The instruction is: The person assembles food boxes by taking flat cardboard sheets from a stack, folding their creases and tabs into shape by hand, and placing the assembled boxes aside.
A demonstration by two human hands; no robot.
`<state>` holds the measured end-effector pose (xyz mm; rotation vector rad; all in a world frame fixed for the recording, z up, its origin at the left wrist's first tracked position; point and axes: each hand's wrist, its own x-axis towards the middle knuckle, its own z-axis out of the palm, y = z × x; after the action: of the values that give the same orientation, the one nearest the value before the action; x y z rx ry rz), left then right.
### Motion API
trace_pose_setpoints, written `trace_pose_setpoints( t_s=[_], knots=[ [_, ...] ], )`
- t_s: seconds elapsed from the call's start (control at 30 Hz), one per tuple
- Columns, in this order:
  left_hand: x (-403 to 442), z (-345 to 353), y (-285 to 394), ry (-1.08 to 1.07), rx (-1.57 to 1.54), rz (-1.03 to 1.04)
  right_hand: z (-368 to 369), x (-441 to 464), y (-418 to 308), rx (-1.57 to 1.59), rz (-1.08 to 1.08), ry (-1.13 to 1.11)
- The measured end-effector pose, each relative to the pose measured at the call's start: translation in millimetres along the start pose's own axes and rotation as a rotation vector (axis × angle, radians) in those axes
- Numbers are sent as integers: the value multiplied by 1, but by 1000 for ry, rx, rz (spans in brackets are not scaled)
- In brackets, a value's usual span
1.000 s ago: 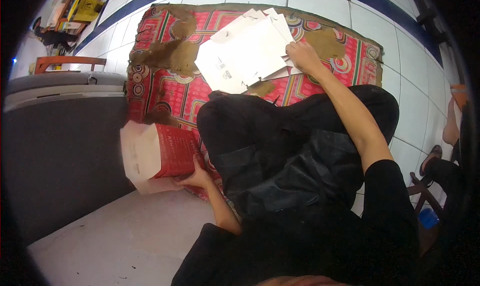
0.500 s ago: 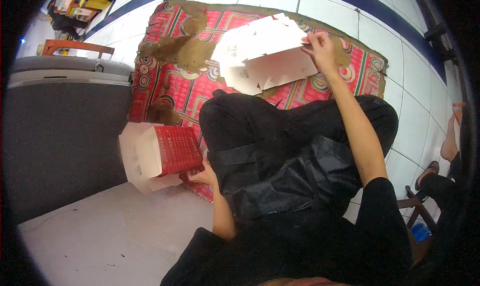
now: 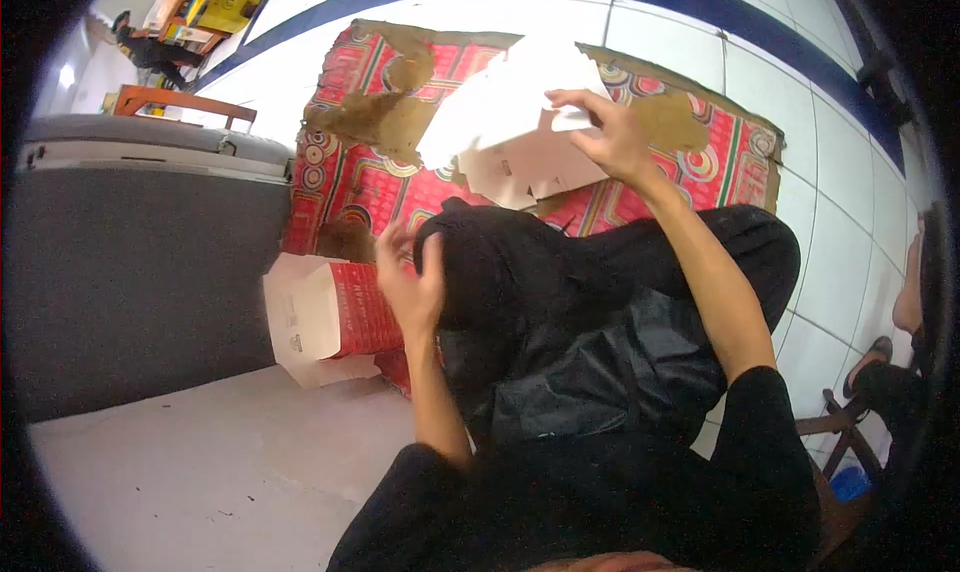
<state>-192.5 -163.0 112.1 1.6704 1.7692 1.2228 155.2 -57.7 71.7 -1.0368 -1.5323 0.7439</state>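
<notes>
My right hand (image 3: 610,137) pinches the near right part of a white flat cardboard box blank (image 3: 500,112), which is bright with glare and tilts up a little from the mat. Small printed marks show on its nearer panel. In front of my left knee, my left hand (image 3: 410,287) is raised with thumb and fingers apart and nothing in it. Just left of that hand stands a folded red-and-white cardboard box (image 3: 355,307), its pale inner flaps (image 3: 300,317) spread toward the grey panel. My left hand partly covers the box's right side.
A worn red patterned mat (image 3: 720,162) lies under the blank on white floor tiles (image 3: 790,242). A dark grey panel (image 3: 140,282) rises at the left. Another person's foot (image 3: 868,364) and a wooden stool leg (image 3: 845,422) are at the right; a second person (image 3: 155,57) is far left.
My left hand has left the red box and risen toward my knee, fingers spread. My right hand has drawn the white blank leftward, and its far end now tilts upward.
</notes>
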Motion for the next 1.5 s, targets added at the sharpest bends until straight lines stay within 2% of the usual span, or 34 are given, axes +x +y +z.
trace_pose_setpoints(
  t_s=[0.03, 0.1, 0.13, 0.2, 0.23, 0.3, 0.33, 0.4, 0.43, 0.5, 0.53, 0.6, 0.63, 0.73, 0.77, 0.83, 0.87, 0.93, 1.0, 1.07, 1.17, 1.2, 1.27, 1.3, 1.37, 1.43, 1.47, 1.5],
  knots=[
    [16, 13, 23, -69, 96, 217, -7, 0, -7, -127, -76, -21],
    [38, 40, 61, -112, 373, 544, -14, -8, -40, -127, -133, -13],
    [40, 54, 86, -124, 315, 583, -17, -18, -57, -132, -167, -1],
    [47, 71, 95, -219, 444, 820, -27, -42, -89, -153, -151, 3],
    [46, 76, 98, -213, 439, 819, -33, -54, -97, -158, -154, -1],
    [40, 83, 102, -585, 53, 521, -46, -77, -106, -276, -196, 141],
    [37, 84, 105, -586, 51, 518, -53, -90, -104, -278, -194, 138],
    [29, 85, 112, -714, 48, 404, -68, -119, -98, 158, 268, 243],
    [26, 86, 112, -719, 48, 401, -75, -129, -100, 158, 273, 246],
    [23, 88, 112, -1019, -41, 98, -88, -139, -111, 3, 203, -49],
    [20, 90, 109, -1016, -41, 94, -84, -141, -120, -39, 203, -87],
    [15, 95, 103, -1069, 19, 447, -82, -148, -122, -135, 222, -213],
    [13, 93, 103, -1145, 16, 383, -81, -149, -124, -131, 224, -218],
    [4, 92, 104, -1160, -1, 283, -83, -152, -125, -115, 224, -279],
    [2, 92, 105, -1160, 0, 278, -89, -153, -121, -21, 241, -283],
    [1, 92, 109, -1111, -102, 3, -90, -154, -118, 69, 255, -287],
    [0, 92, 110, -1108, -103, 5, -85, -152, -117, 32, 196, -304],
    [-6, 90, 107, -1117, -36, 165, -73, -151, -122, 1, 146, -318],
    [-11, 92, 99, -1110, -66, 202, -64, -151, -132, -213, 239, -328],
    [-15, 95, 94, -1103, -103, 248, -58, -156, -125, -186, 324, -263],
    [-19, 93, 99, -1094, -81, 243, -44, -165, -117, -242, 274, -2],
    [-20, 94, 98, -1073, -65, 230, -40, -167, -117, -245, 278, 2],
    [-19, 95, 97, -1058, -50, 216, -34, -171, -117, -293, 231, 151],
    [-19, 95, 99, -1071, -19, 269, -31, -172, -118, -294, 236, 152],
    [-21, 95, 100, -1091, 8, 321, -29, -176, -119, -222, 274, -28],
    [-24, 95, 100, -1067, 1, 451, -33, -177, -121, -208, 296, -53],
    [-24, 93, 100, -1078, -6, 456, -36, -176, -120, -192, 309, -83],
    [-24, 89, 101, -1069, -26, 324, -40, -175, -118, -224, 261, 7]
  ],
)
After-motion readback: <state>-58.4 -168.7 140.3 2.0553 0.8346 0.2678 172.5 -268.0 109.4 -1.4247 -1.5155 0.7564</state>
